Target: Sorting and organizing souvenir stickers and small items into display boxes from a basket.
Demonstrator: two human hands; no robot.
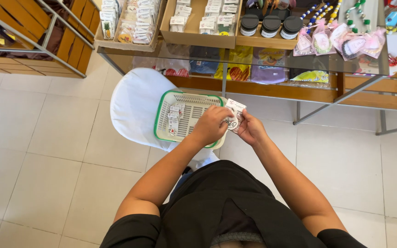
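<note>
Pale floor tiles underfoot; a glass-topped display surface [253, 62] ahead carries cardboard boxes of small carded items [138, 20]. On a white chair [132, 105] sits a green-rimmed white basket [161, 117] with a few small packets [174, 120] left inside. Left hand [211, 125] and right hand [250, 130] meet just beside the basket, fingers of both pinching one small clear packet [235, 110]. Judged: basket mostly cleared, few remain.
</note>
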